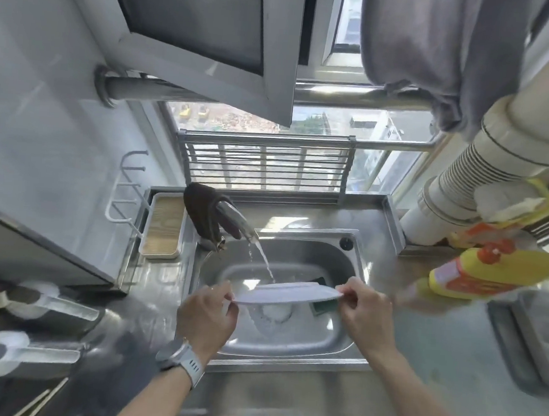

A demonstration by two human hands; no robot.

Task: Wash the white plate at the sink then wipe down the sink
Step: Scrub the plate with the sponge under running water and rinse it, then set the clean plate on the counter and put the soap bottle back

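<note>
— Where's the round white plate (284, 293)?

— Over the stainless steel sink (348, 338), under the running water (262, 259). Left hand (207, 317) pinches one rim, right hand (365, 313) the opposite, fingers closed tight on it.

— Anything beneath?

— A green sponge (323, 305).

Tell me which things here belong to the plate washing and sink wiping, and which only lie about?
Job: white plate, left hand, right hand, faucet, sink, green sponge.
Lying about: yellow bottles, wooden tray, dark cloth.
</note>
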